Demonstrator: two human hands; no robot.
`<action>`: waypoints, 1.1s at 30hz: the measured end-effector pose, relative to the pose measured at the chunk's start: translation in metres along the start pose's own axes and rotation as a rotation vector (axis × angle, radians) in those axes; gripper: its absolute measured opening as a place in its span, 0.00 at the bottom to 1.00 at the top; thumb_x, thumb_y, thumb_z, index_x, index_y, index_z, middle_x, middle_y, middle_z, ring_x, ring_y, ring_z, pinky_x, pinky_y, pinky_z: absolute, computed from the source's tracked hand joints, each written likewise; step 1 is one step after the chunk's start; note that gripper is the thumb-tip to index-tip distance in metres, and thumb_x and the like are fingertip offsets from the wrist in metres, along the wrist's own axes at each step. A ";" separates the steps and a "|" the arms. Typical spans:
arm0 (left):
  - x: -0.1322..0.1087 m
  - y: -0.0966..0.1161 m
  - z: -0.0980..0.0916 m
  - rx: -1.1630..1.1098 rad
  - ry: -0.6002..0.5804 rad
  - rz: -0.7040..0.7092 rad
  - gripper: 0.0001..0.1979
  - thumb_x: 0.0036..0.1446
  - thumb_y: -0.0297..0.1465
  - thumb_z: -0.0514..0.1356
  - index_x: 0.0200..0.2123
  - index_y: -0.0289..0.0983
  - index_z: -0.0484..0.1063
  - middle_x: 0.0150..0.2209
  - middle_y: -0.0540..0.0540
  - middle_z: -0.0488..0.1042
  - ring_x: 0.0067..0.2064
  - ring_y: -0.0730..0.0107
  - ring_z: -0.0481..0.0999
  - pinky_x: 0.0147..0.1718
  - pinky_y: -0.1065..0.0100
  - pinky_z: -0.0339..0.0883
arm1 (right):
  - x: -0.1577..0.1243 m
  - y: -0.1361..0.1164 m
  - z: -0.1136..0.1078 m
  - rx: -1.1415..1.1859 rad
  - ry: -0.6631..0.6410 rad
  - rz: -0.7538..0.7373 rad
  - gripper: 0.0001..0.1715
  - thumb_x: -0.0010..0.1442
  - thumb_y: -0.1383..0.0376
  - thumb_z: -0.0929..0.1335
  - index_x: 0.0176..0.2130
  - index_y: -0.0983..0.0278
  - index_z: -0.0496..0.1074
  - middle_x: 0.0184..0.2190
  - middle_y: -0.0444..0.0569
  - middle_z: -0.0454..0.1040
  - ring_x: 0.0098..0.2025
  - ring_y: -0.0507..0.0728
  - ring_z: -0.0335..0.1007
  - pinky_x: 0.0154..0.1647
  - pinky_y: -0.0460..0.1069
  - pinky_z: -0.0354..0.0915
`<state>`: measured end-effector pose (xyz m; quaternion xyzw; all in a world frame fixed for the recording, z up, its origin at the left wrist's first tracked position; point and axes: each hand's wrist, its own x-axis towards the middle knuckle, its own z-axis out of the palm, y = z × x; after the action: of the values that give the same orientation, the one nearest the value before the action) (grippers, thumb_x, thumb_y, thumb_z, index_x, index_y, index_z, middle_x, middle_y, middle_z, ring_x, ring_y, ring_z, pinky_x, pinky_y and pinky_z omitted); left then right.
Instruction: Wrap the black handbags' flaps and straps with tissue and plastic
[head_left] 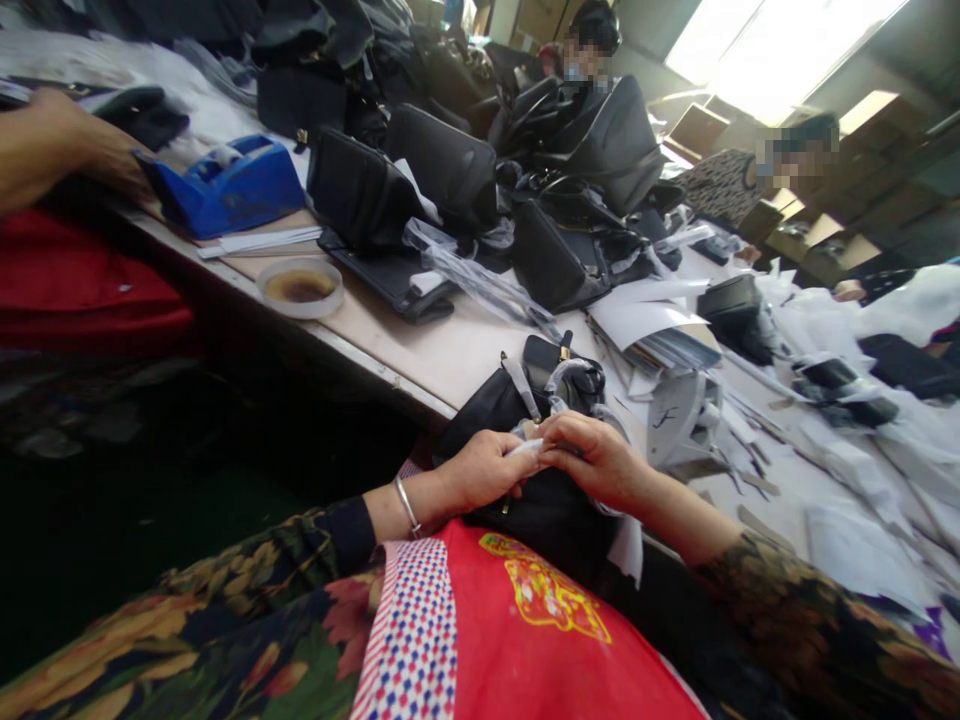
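Observation:
A black handbag [562, 512] rests against my apron at the table's edge, with clear plastic wrap [574, 378] around its handle. A zip pull wrapped in white [519, 385] stands up from its top. Above the bag, my left hand [489, 472] and my right hand [589, 455] meet with closed fingers. Both pinch a thin white strip [527, 447] between them; whether it is paper or plastic I cannot tell. The left fingertips are partly hidden. White paper [626, 552] hangs from the bag's right side.
Left on the table [379, 345] are a blue tape dispenser [232, 195] and a round dish [301, 288] with brown residue. Several black bags [442, 165] are heaped behind. Paper sheets [652, 310] and a white tape dispenser [684, 420] lie right. Another person's arm [64, 150] reaches in left.

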<state>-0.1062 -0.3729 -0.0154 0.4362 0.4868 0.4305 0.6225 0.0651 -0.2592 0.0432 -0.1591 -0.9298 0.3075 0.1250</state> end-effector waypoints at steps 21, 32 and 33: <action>-0.006 0.006 0.001 -0.008 -0.049 -0.030 0.24 0.56 0.52 0.61 0.30 0.34 0.72 0.24 0.49 0.72 0.25 0.73 0.69 0.24 0.72 0.59 | -0.007 -0.011 0.016 0.037 0.168 0.011 0.09 0.68 0.67 0.66 0.35 0.59 0.74 0.34 0.49 0.76 0.40 0.57 0.75 0.41 0.54 0.72; -0.001 -0.005 0.010 0.091 0.123 0.063 0.18 0.58 0.44 0.62 0.28 0.34 0.74 0.23 0.52 0.66 0.26 0.74 0.62 0.24 0.70 0.53 | -0.007 -0.006 0.013 0.093 0.115 0.194 0.08 0.63 0.65 0.72 0.44 0.60 0.75 0.41 0.50 0.77 0.44 0.59 0.75 0.46 0.54 0.72; -0.001 -0.006 0.011 0.107 0.133 0.086 0.17 0.58 0.43 0.62 0.29 0.34 0.76 0.24 0.52 0.68 0.27 0.73 0.63 0.26 0.70 0.54 | -0.007 -0.005 0.010 0.057 0.099 0.179 0.14 0.63 0.65 0.71 0.49 0.60 0.73 0.46 0.52 0.76 0.48 0.60 0.74 0.49 0.55 0.71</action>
<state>-0.0952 -0.3762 -0.0191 0.4595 0.5303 0.4582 0.5455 0.0668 -0.2710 0.0378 -0.2531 -0.8953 0.3355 0.1475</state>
